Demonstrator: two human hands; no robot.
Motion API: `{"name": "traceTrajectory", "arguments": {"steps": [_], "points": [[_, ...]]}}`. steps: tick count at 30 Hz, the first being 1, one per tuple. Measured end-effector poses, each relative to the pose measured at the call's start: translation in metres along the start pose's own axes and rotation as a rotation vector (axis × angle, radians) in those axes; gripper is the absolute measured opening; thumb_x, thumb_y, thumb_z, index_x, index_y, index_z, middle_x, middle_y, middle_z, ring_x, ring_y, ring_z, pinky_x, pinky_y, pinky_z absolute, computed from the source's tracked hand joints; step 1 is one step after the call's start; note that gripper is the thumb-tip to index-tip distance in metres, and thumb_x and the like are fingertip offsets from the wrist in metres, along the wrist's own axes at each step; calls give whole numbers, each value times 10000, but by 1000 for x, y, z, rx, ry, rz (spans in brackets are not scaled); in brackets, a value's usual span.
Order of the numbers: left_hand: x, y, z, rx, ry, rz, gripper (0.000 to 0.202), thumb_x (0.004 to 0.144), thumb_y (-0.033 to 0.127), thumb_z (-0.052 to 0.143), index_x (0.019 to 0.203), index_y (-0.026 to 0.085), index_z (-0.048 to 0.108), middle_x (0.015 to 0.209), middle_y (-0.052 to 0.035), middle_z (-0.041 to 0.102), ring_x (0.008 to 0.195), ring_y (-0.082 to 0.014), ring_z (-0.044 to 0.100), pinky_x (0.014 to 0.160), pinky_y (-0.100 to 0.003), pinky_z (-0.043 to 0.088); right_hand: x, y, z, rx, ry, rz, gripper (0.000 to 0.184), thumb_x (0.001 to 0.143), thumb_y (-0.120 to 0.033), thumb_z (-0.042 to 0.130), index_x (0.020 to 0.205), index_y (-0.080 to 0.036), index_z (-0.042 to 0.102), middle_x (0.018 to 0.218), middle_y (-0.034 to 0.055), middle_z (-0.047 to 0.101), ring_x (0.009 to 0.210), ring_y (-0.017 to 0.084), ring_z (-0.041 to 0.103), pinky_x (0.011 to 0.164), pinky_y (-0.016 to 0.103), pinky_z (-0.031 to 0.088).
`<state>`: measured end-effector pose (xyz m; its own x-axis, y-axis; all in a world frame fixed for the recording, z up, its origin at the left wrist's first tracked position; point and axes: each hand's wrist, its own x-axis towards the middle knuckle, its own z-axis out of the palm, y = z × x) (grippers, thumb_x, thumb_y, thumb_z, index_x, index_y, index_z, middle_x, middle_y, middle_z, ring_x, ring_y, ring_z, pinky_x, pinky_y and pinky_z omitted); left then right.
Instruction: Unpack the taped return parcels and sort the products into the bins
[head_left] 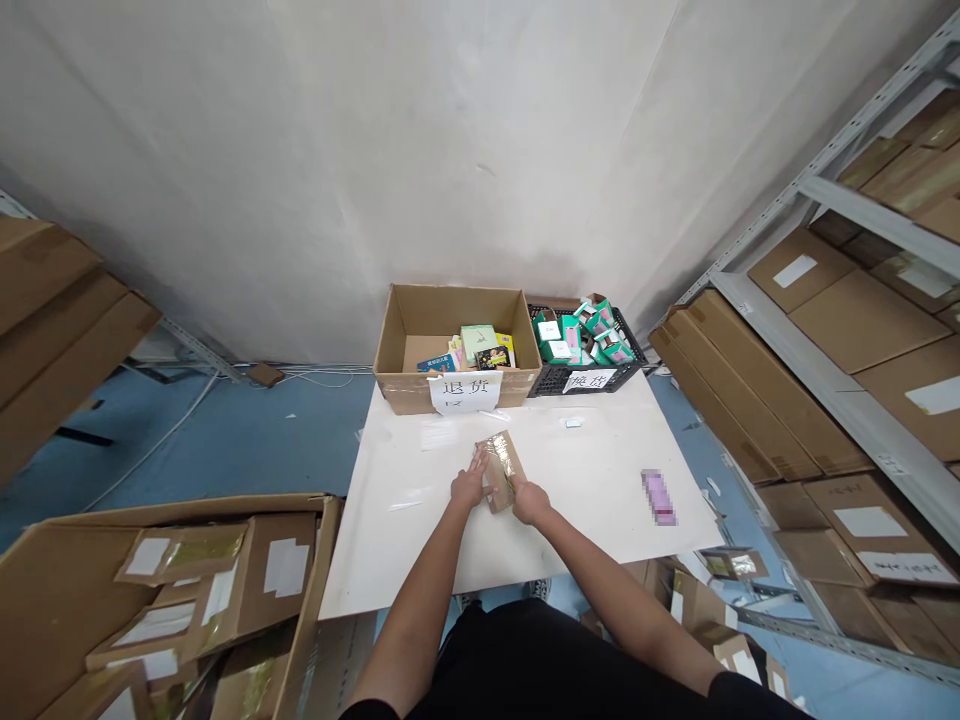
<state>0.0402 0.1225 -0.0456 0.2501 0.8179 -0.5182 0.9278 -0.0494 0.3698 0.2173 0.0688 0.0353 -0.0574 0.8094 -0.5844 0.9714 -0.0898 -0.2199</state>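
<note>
A small brown cardboard box (504, 452) with shiny clear tape along its top lies on the white table, slightly turned. My left hand (471, 483) rests on the box's left side, its fingers stretched out flat over the cardboard. At the right lower edge of the box is my right hand (529, 500), closed, with its knuckles over the tape. A small thin thing pokes out of that fist onto the tape; its kind is too small to tell.
Behind stands an open carton (459, 398) with small books and boxes. Beside it, a black crate (551, 380) holds green-and-white packages. A blurred purple item (659, 497) lies at the table's right. A large carton (324, 560) of parcels is at left; shelving (787, 360) is at right.
</note>
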Motion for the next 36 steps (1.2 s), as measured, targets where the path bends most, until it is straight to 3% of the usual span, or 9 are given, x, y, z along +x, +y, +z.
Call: {"name": "traceTrajectory", "arguments": {"steps": [4,8,14,16,18,22,25,30,36], "points": [[-3,0,1,-7,21,2,966,870,581,643,1675,431,131,1785,32,-25,1236,-336,607,925,-421,537,-37,16,13,-105,-84,20,674,850,-110,645,1497,-256,522,1172,149,758,1067,313,746,787,334,530],[-9,9,9,19,77,-32,924,883,622,615,1671,425,175,1789,17,37,1224,-337,596,919,-423,528,-54,24,6,-55,-17,39,596,902,-121,562,1480,-267,536,1138,141,768,1030,303,751,776,324,515],[-32,54,47,175,332,-193,795,1009,579,413,1628,84,355,1632,-266,399,1376,-428,457,1041,-530,451,-54,45,-4,291,270,121,589,1009,-222,425,1593,-260,350,1152,88,768,990,238,743,826,292,502],[-36,62,51,198,332,-167,731,1012,502,444,1576,36,432,1497,-299,530,1376,-428,461,1055,-530,442,-52,56,0,383,273,165,578,1013,-238,411,1587,-249,346,1117,72,772,934,224,748,826,287,508],[-33,61,44,192,306,-102,647,999,404,488,1559,80,472,1414,-266,600,1351,-406,494,1066,-520,442,-49,66,5,428,269,176,581,1010,-242,401,1588,-253,337,1085,56,774,887,219,750,831,293,516],[-16,43,23,160,228,32,702,969,363,552,1632,215,373,1656,-179,402,1538,-401,303,1201,-556,338,-41,76,10,439,248,151,602,1015,-236,388,1610,-256,300,1110,55,771,909,225,753,863,304,524],[-7,27,23,156,197,46,744,969,348,550,1665,278,296,1753,-105,231,1616,-400,122,1271,-616,201,-33,77,7,411,236,130,603,1025,-228,389,1620,-262,297,1227,66,751,1036,232,741,908,302,521],[-9,4,42,200,229,155,714,977,211,477,1655,354,305,1762,-41,207,1631,-337,126,1297,-607,163,-21,73,-5,381,235,76,598,1031,-214,419,1618,-285,331,1345,58,713,1171,227,698,976,299,497],[-11,-4,40,218,193,174,713,973,204,513,1645,358,331,1764,-30,182,1634,-327,112,1301,-590,172,4,62,-14,310,187,36,588,1038,-200,408,1617,-280,342,1370,58,702,1205,228,677,974,292,472]]}}
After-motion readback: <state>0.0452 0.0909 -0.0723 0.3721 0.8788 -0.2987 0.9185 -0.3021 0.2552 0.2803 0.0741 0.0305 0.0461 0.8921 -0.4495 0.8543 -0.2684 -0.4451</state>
